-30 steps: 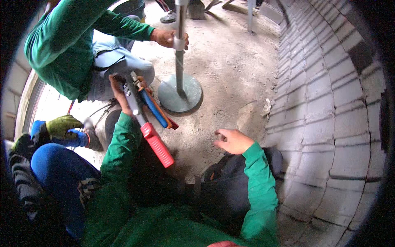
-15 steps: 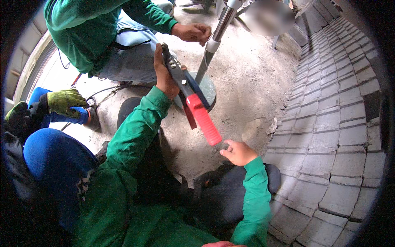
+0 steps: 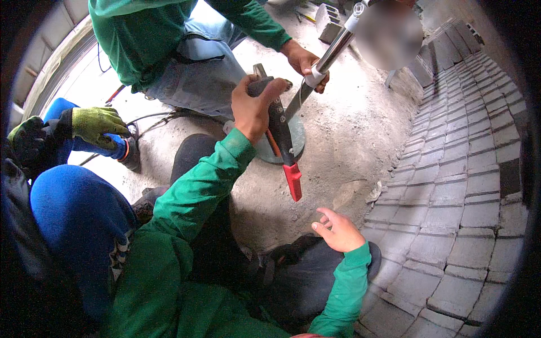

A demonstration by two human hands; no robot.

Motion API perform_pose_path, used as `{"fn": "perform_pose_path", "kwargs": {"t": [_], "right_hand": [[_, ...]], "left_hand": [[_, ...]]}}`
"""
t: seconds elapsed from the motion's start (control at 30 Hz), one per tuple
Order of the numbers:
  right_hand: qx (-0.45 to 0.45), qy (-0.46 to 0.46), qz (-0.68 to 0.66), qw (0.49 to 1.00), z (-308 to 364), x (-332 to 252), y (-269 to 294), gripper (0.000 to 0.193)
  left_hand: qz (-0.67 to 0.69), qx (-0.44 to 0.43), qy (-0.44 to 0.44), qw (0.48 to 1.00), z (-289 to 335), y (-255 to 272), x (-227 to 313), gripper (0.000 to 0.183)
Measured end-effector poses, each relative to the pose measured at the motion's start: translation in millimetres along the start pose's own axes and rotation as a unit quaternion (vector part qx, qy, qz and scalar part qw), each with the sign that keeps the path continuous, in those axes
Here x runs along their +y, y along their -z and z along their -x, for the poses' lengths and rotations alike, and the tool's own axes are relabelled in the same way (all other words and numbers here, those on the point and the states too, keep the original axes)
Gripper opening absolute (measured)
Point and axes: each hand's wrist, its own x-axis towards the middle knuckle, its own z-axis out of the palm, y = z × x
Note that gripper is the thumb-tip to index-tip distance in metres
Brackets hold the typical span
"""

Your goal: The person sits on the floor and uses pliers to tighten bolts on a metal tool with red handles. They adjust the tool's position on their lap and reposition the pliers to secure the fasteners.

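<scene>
My left hand [image 3: 253,110] is closed around the head of a hand riveter [image 3: 279,121], a dark metal tool with bolts along its body. Its red grip [image 3: 293,181] points down toward me. Below and to the right of that grip, my right hand [image 3: 342,232] is held apart from it over my knee, fingers spread and nothing in them. Beyond the riveter, a shiny metal pole [image 3: 336,48] with a white collar leans above a round base plate [image 3: 296,141]. A co-worker's hand [image 3: 304,59] grips the pole near that collar.
The co-worker in a green sleeve [image 3: 256,22] crouches ahead on the left. Gloved hands [image 3: 96,127] of another person rest at far left. Stacked grey blocks [image 3: 451,180] line the right side. A dark cable [image 3: 163,114] lies on the dusty concrete floor [image 3: 360,129].
The riveter has turned in my left hand, its head now nearer the pole. My right hand has drawn away from the red grip. The co-worker's hand has closed on the pole.
</scene>
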Motion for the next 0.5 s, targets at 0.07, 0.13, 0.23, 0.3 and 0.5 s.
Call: {"fn": "perform_pose_path", "kwargs": {"t": [0.07,0.13,0.23,0.3,0.5], "right_hand": [[-0.004,-0.008,-0.002,1.000,-1.4,-0.8,-0.2,0.057],[0.000,-0.010,0.006,1.000,-0.5,-2.0,1.3,0.056],[0.004,-0.015,0.003,1.000,-1.6,-5.3,0.0,0.055],[0.004,-0.014,0.002,1.000,-2.9,-4.9,-0.7,0.055],[0.006,-0.004,0.009,1.000,-3.4,-5.2,-0.1,0.054]], "left_hand": [[-0.023,0.003,0.010,1.000,3.8,1.1,2.0,0.052],[-0.024,-0.002,0.010,1.000,5.3,-1.1,2.9,0.055],[0.002,-0.015,0.030,0.999,5.5,-0.3,4.7,0.056],[0.024,-0.027,0.025,0.999,4.6,-0.5,2.7,0.050],[0.191,-0.036,0.083,0.977,5.6,-2.5,0.4,0.057]]}}
